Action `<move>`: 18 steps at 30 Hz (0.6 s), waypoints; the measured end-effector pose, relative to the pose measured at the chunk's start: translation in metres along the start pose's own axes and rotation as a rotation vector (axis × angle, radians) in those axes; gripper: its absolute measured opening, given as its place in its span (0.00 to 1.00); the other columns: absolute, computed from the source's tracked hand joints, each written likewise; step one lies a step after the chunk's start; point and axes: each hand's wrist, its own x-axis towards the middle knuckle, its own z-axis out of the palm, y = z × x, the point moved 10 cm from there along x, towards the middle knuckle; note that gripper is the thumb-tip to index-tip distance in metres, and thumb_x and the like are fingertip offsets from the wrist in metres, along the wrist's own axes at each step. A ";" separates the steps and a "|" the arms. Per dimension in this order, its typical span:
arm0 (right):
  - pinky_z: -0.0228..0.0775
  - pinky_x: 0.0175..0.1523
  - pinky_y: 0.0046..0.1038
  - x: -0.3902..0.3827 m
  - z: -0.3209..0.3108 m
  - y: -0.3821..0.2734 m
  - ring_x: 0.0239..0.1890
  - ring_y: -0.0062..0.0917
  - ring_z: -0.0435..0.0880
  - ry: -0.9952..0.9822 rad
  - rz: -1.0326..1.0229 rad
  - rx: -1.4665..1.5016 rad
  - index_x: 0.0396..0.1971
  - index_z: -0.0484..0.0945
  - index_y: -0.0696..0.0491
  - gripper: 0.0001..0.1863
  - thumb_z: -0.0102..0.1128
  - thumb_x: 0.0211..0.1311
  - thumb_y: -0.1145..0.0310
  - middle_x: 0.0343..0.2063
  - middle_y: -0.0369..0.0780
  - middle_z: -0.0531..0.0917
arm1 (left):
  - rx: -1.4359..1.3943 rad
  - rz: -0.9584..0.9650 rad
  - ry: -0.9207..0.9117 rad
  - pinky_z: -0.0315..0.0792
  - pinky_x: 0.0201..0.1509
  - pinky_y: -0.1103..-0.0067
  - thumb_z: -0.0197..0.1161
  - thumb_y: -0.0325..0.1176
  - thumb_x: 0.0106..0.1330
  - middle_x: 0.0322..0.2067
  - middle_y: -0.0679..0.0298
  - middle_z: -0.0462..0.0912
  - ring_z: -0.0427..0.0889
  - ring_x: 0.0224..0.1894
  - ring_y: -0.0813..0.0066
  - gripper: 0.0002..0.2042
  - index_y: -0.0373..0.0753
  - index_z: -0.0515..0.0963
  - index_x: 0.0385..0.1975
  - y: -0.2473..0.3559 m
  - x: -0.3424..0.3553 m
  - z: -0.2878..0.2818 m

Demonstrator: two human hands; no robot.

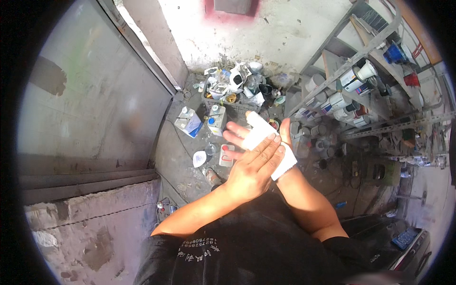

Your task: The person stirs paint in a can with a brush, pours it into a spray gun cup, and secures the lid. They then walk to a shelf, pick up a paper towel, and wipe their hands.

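In front of my body, the two hands meet with a white paper towel (257, 137) between them. My left hand (251, 168) presses the towel down onto the other palm, its fingers straight and close together. Beneath it, my right hand (240, 134) is turned palm up with its fingers spread. The towel covers most of that palm and one finger almost to the tip. One jagged edge of the towel hangs near the right wrist.
Jugs (216, 119) and a red-capped bottle (226, 155) stand on the floor beyond my hands. A crate heaped with rubbish (228, 100) sits by the wall. Shelves of paint cans (350, 80) line the right side. A large grey metal panel (99, 95) rises at left.
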 end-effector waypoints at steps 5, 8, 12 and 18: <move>0.55 0.66 0.53 -0.010 -0.002 -0.023 0.69 0.48 0.56 0.107 -0.079 -0.082 0.72 0.43 0.45 0.52 0.28 0.57 0.22 0.67 0.55 0.55 | -0.012 0.102 -0.132 0.75 0.52 0.71 0.59 0.20 0.43 0.53 0.49 0.78 0.78 0.57 0.56 0.24 0.31 0.78 0.47 0.010 -0.015 0.004; 0.50 0.68 0.53 -0.017 0.010 -0.034 0.71 0.47 0.52 0.070 -0.109 -0.043 0.72 0.45 0.45 0.51 0.28 0.57 0.22 0.69 0.53 0.54 | 0.030 0.093 -0.212 0.76 0.51 0.71 0.59 0.21 0.46 0.52 0.51 0.79 0.78 0.57 0.59 0.23 0.32 0.79 0.46 0.003 -0.027 -0.006; 0.42 0.70 0.57 -0.025 0.022 -0.042 0.73 0.49 0.46 0.024 -0.136 -0.073 0.73 0.44 0.42 0.51 0.29 0.56 0.22 0.71 0.52 0.49 | 0.019 -0.045 0.053 0.74 0.54 0.67 0.59 0.19 0.47 0.48 0.48 0.81 0.80 0.53 0.53 0.19 0.29 0.78 0.44 -0.028 -0.030 -0.057; 0.44 0.69 0.58 -0.029 0.031 -0.037 0.70 0.54 0.51 -0.073 -0.080 -0.155 0.73 0.40 0.42 0.53 0.26 0.54 0.21 0.69 0.56 0.51 | -0.188 -0.408 0.182 0.66 0.61 0.71 0.47 0.29 0.72 0.52 0.50 0.79 0.77 0.56 0.60 0.15 0.29 0.75 0.52 -0.066 -0.053 -0.086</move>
